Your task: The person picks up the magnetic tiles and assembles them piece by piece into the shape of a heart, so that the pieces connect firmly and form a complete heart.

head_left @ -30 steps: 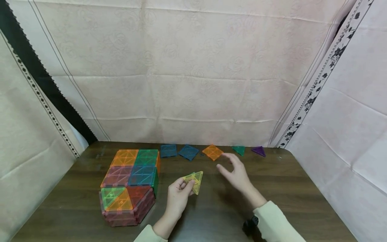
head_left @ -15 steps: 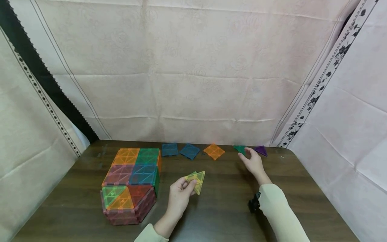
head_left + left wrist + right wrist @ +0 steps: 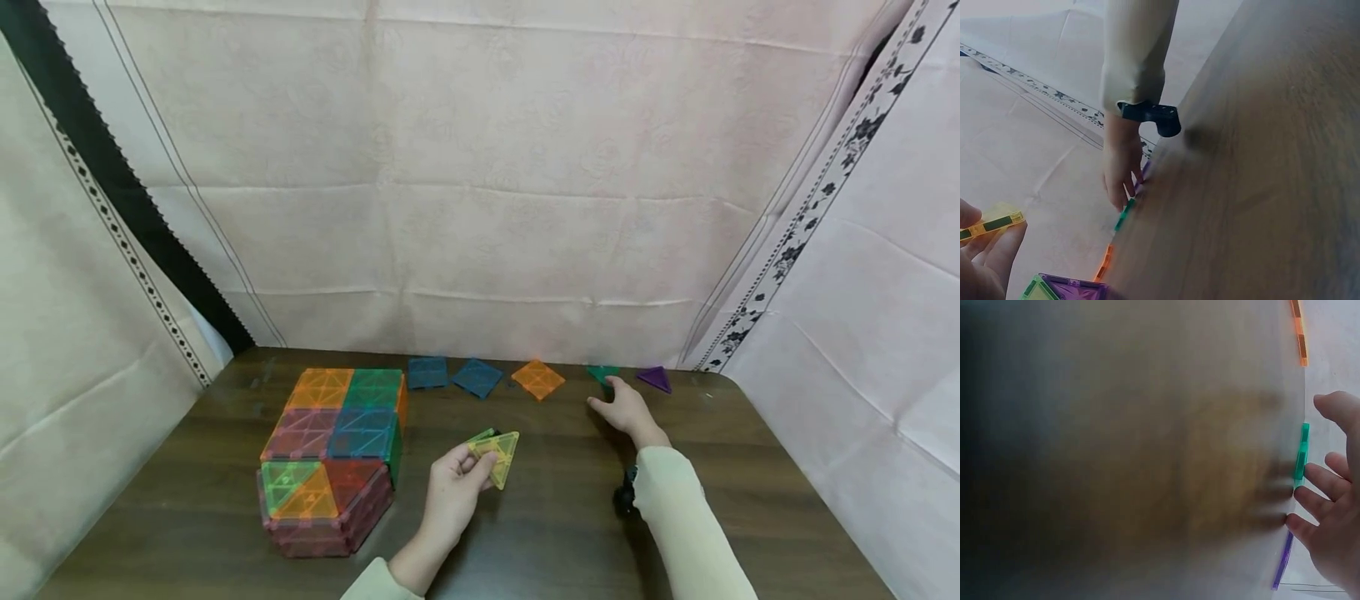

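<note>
My left hand (image 3: 453, 493) pinches a yellow triangular magnetic tile (image 3: 505, 452) between thumb and fingers. Behind it shows the edge of a green tile (image 3: 483, 434) in the same grip. My right hand (image 3: 632, 413) reaches over the far side of the table, its fingers at a green triangular tile (image 3: 600, 372) that it partly hides. In the right wrist view the thumb stands apart from the green tile (image 3: 1301, 456), while the spread fingers lie beside or against it; contact is hard to tell. To the right of this hand lies a purple triangular tile (image 3: 655, 379).
An orange square tile (image 3: 538, 381) and two blue square tiles (image 3: 427, 373) lie along the table's far edge. On the left stands a box-like structure (image 3: 327, 442) of coloured tiles. Pale cloth (image 3: 480, 208) hangs behind the brown table (image 3: 555, 533).
My right hand has moved right and away from me, past the orange tile to the green triangle, then slightly left. My left hand keeps its hold on the yellow tile.
</note>
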`<state>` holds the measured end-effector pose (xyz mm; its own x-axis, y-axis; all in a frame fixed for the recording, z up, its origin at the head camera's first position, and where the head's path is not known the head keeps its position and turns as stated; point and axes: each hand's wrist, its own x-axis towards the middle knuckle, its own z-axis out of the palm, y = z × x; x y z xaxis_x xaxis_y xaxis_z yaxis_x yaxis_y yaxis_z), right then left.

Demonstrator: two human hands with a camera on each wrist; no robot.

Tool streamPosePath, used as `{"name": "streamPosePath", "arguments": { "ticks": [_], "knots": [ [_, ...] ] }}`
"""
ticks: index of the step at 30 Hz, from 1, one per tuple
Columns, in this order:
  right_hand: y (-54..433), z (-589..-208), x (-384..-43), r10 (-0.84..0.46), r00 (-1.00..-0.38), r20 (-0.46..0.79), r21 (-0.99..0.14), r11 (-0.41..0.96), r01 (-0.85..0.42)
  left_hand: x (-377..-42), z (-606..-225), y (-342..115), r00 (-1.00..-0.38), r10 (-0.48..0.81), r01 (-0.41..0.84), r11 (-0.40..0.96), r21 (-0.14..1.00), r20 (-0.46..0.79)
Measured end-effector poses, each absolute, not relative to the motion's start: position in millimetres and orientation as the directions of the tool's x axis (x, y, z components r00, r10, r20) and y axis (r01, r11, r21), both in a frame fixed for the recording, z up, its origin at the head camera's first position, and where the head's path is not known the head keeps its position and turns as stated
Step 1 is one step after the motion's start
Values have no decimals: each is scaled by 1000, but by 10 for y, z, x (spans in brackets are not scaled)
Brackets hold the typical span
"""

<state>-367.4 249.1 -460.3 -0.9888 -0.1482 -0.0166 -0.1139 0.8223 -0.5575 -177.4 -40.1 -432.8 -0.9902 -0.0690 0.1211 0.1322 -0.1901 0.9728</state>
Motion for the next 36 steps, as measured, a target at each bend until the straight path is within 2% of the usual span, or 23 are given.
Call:
{"name": "streamPosePath", "arguments": {
  "ticks": [6,20,27,36],
  "knots": [
    [2510,-4609,-3527,-180,-983,28,-539,826,-167,-1776,-4344,-412,-990,-76,130,-199,971,117],
    [2354,-4351,-2869,-335,-942,-19,-552,789,-269,-1791,-4335,-435,-992,-87,110,-174,979,96],
    [2401,-4300,-3019,-330,-944,14,-532,797,-287,-1786,-4340,-432,-992,-77,109,-162,981,98],
    [2481,-4386,-3222,-359,-929,-85,-537,802,-261,-1782,-4357,-412,-993,-46,111,-160,981,105]
  ]
}}
